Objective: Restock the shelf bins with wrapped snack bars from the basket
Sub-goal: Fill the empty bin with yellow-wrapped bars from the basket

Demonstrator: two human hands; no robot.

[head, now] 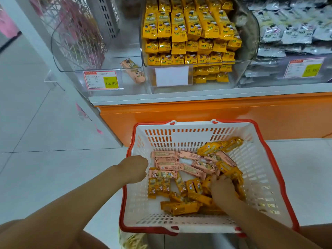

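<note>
A white basket [258, 159] with a red rim sits on the pale tiled floor [45, 141], below the person. Inside it, pink snack bars [168, 165] lie toward 11 o'clock and yellow snack bars [181, 207] fill the part from 4 to 7 o'clock, with more yellow ones against the far wall at 1 o'clock. The left hand [135, 168] lies over the basket's rim at 9 o'clock, knuckles up and fingers bent down out of sight, so I cannot tell whether it clamps the rim. The right hand [222, 190] is sunk into the yellow bars at 4 o'clock, fingers curled down among the wrappers; whether it holds any I cannot tell. At 12 o'clock from the basket stands an orange cabinet [197, 114] bearing 3 clear shelf bins. The left bin [71, 69] holds only a few pink bars near its right wall, and a red and yellow price tag [101, 80] reads 15.80. The middle bin [233, 79] is stacked high with yellow bars behind a blank white card [172, 76]. The right bin [269, 78] holds grey-white packets [287, 33].
</note>
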